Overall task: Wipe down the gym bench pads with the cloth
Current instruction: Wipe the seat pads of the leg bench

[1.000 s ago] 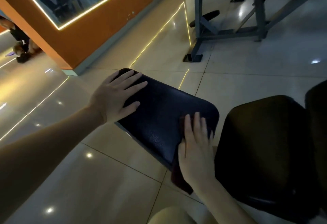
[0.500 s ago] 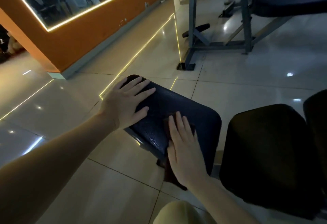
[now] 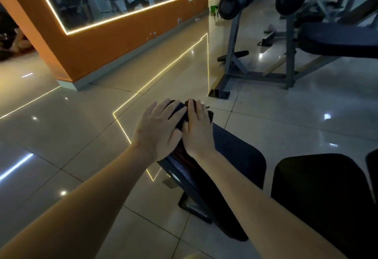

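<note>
A dark blue bench pad (image 3: 235, 152) stretches away from me at the centre of the view. My left hand (image 3: 157, 129) lies flat on its left far part with straight fingers. My right hand (image 3: 198, 127) presses flat on a dark reddish cloth (image 3: 184, 157), which lies on the pad's far end under the palm. The cloth shows between the two hands and past the right fingertips. A second, black pad (image 3: 319, 193) sits at the lower right.
Glossy tiled floor (image 3: 81, 136) surrounds the bench. An orange wall with a lit mirror (image 3: 114, 39) stands at the left. A grey steel rack (image 3: 257, 74) with weight plates and another bench (image 3: 337, 39) stand behind on the right.
My right hand has slid the cloth forward along the blue pad to its far end, beside my left hand. The view has tilted up, showing more of the rack and mirror.
</note>
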A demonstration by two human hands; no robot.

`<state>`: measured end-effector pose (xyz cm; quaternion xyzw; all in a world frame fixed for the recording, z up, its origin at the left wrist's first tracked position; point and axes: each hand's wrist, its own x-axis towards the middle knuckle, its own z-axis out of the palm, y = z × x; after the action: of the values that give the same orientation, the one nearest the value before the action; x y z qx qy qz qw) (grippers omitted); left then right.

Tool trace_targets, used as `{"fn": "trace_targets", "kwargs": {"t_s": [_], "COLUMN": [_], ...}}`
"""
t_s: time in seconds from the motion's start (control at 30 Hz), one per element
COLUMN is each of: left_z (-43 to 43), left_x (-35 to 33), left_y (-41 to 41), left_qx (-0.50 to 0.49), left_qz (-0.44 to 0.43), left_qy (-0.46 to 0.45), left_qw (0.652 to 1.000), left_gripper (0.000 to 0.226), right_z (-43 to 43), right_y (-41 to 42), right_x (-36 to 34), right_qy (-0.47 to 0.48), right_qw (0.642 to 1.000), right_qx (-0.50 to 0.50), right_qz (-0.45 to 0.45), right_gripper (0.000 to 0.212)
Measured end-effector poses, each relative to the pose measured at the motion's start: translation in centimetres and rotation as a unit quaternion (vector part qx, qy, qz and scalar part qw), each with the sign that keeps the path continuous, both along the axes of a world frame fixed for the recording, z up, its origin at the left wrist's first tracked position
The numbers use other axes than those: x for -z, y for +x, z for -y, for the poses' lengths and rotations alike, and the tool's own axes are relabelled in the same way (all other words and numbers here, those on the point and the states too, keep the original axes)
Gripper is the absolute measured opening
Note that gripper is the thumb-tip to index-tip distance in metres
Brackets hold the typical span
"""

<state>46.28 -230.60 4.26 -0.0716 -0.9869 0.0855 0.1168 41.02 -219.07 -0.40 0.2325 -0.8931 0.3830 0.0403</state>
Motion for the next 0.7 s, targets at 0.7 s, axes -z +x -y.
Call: {"fn": "trace_targets", "kwargs": {"t_s": [0.7], "left_z": [-1.4], "left_x": [-2.2], "left_y": [0.4], "left_qx": [-0.125], "left_qz": [-0.007], "left_qy": [0.512], "left_qw": [0.85], "left_gripper": [0.031], "right_z": [2.6], "right_y": [2.9], "right_x": [-0.8], "right_qy": [-0.016], "right_qw": [0.996], "right_qx": [-0.039], "right_qz": [-0.076], "right_gripper": [0.066]}}
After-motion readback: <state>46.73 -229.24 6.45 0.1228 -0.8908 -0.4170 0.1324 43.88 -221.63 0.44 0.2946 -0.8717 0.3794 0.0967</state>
